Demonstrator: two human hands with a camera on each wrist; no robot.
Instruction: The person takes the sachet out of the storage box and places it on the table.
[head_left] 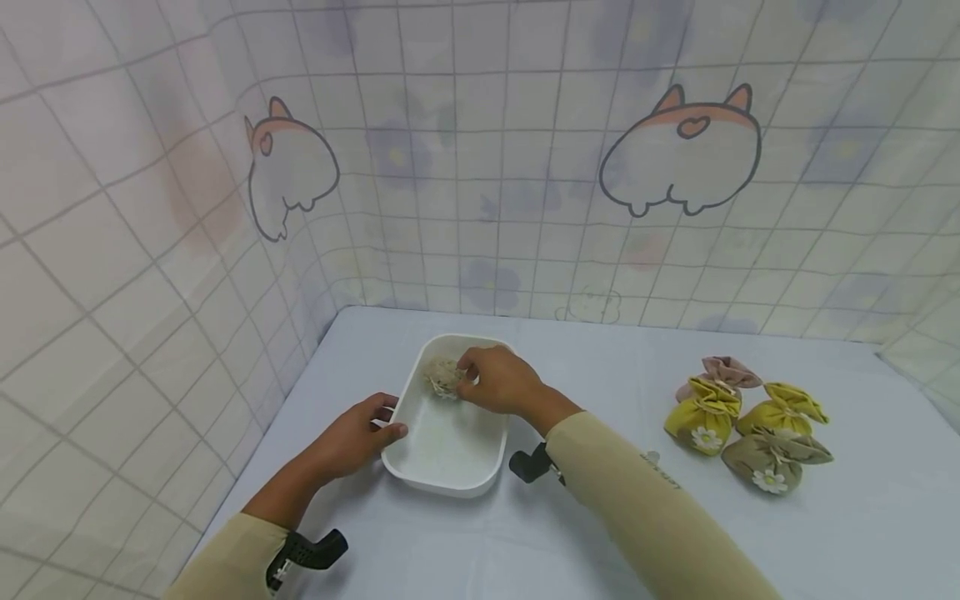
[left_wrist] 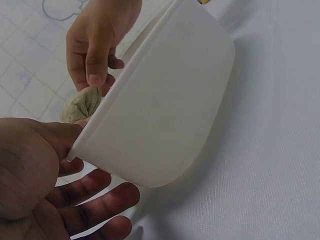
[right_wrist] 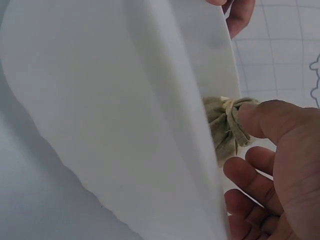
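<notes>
A white plastic basin stands on the table, and a small greenish-beige cloth drawstring pouch sits inside its far left part. My left hand holds the basin's left rim, thumb over the edge and fingers outside, as the left wrist view shows of the hand. Reaching in over the right side, my right hand pinches the pouch's gathered top. The right wrist view has the thumb on the tied neck of the pouch; the basin wall hides part of the pouch.
To the right, several pouches lie grouped on the white table: a pink one, yellow ones and a brownish one with a white flower. A printed, grid-patterned curtain hangs behind and at the left.
</notes>
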